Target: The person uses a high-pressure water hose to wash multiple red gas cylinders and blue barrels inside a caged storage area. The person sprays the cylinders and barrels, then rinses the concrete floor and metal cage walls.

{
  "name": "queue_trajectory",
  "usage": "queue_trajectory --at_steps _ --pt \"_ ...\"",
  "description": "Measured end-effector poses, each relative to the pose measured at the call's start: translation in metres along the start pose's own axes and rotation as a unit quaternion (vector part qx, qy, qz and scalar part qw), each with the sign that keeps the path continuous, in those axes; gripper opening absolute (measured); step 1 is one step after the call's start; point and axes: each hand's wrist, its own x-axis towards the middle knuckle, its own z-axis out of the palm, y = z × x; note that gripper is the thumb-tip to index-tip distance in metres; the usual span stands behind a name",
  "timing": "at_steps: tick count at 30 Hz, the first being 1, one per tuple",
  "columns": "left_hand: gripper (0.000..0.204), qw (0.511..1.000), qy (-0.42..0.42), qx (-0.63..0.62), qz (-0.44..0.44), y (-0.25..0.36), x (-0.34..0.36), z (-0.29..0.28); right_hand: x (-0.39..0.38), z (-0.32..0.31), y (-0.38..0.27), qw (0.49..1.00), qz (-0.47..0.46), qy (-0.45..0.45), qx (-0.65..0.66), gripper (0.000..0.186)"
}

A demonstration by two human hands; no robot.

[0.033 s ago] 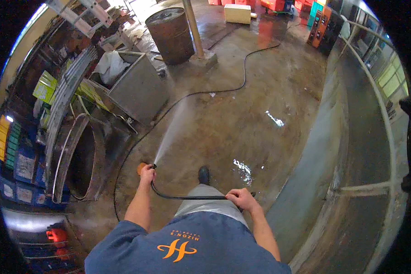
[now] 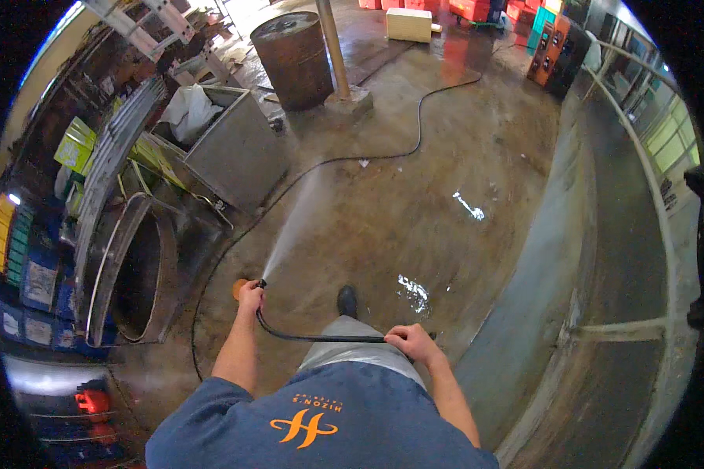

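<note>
My left hand (image 2: pixel 250 298) is closed round the spray nozzle (image 2: pixel 261 284) of a black hose. A fan of water (image 2: pixel 291 223) shoots forward from it onto the wet concrete floor (image 2: pixel 383 227). The hose (image 2: pixel 332 339) loops back from the nozzle and crosses in front of my thighs. There my right hand (image 2: pixel 411 342) pinches it, thumb and fingers closed. An orange-brown rounded thing (image 2: pixel 239 288) shows beside my left hand; its kind I cannot make out. My dark boot (image 2: pixel 347 301) stands on the floor between my hands.
More hose (image 2: pixel 332 159) winds ahead over the floor. On the left stand a dented metal tub (image 2: pixel 142 266), a grey metal bin (image 2: pixel 238 148) and a rusty drum (image 2: pixel 292 66) beside a post (image 2: pixel 333 47). A low wall with railing (image 2: pixel 653 187) runs along the right.
</note>
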Motion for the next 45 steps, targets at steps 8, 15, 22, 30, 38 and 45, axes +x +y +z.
queue_trajectory --at_steps 8,15,22,30,38,45 --pt "0.04 0.993 -0.108 -0.026 -0.035 0.043 0.096 -0.007 0.11 0.009 -0.041 0.994 0.092 0.029 0.05 0.03" --pt "0.015 0.995 -0.023 0.005 -0.101 0.052 0.166 -0.077 0.23 0.008 -0.09 0.994 0.097 -0.051 -0.008 0.031" --pt "0.021 0.977 0.18 0.027 -0.109 0.04 0.177 -0.095 0.316 -0.007 -0.116 0.991 0.093 -0.084 -0.04 0.026" --pt "0.027 0.982 0.093 -0.037 -0.158 0.062 0.19 -0.017 0.409 -0.081 -0.165 0.997 0.069 -0.037 -0.016 0.021" --pt "0.038 0.978 0.065 -0.123 -0.154 0.141 0.277 0.068 0.491 -0.169 -0.177 0.998 0.004 -0.009 0.063 0.02" --pt "0.035 0.993 0.077 0.001 -0.093 0.205 0.371 0.095 0.534 -0.225 -0.151 0.994 0.057 0.016 0.089 0.017"
